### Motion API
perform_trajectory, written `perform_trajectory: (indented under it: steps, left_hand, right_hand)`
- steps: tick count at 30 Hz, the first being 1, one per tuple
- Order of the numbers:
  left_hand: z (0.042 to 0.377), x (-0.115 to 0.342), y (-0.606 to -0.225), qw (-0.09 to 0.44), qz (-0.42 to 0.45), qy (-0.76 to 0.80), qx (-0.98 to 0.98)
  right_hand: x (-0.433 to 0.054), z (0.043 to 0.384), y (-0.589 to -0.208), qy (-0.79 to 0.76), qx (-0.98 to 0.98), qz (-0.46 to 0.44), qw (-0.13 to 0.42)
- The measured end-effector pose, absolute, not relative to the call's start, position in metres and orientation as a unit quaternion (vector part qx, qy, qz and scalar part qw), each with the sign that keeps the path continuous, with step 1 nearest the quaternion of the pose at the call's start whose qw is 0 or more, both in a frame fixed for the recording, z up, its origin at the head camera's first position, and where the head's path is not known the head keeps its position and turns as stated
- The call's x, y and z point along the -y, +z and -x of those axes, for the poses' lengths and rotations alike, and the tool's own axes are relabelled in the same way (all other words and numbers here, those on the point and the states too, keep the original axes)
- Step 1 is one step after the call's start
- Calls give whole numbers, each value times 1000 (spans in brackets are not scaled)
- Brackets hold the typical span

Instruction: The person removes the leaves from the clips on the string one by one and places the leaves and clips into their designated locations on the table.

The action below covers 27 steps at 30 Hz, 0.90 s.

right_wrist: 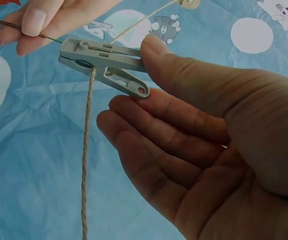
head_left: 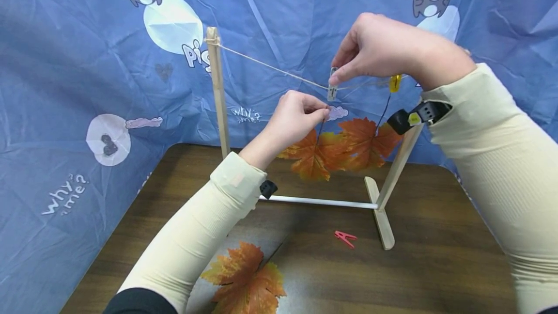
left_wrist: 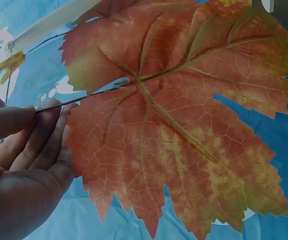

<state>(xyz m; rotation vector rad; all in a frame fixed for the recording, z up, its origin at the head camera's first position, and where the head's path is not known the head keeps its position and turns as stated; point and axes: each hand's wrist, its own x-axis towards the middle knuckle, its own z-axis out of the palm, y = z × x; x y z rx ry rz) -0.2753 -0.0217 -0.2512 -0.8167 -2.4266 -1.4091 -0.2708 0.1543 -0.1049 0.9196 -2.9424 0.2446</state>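
Note:
My left hand [head_left: 301, 117] pinches the thin dark stem of an orange artificial maple leaf [head_left: 315, 158] just below a twine line [head_left: 272, 67]. In the left wrist view the leaf [left_wrist: 179, 120] spreads out from the fingertips. My right hand [head_left: 379, 47] holds a grey clothespin [right_wrist: 103, 59] by its handle ends, thumb on one and a finger under the other. The twine passes through the clothespin's nose, and the stem's tip reaches the nose from the left hand. A second maple leaf [head_left: 368, 142] hangs to the right from a yellow clothespin [head_left: 395, 84].
The twine runs from a wooden post [head_left: 218, 91] on the left toward a right post [head_left: 400, 166] on a flat foot. A white rod [head_left: 318, 201] joins the frame low down. A red clothespin [head_left: 346, 239] and another maple leaf [head_left: 248, 282] lie on the brown table [head_left: 431, 260].

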Motion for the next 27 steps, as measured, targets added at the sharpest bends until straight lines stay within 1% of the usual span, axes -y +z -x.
perform_trajectory:
  steps: [7,17,27]
  left_hand:
    - [274,23,-250,108,279,-478,826]
    - [272,26,-254,106,272,-475,830]
    - [269,35,-261,108,271,-470,833]
  right_hand:
    - [-155,269,-105,74,944,-315,68]
    - [-160,267,-101,79,943,-304,108]
    - [-170,262,-93,106,948,-268,136]
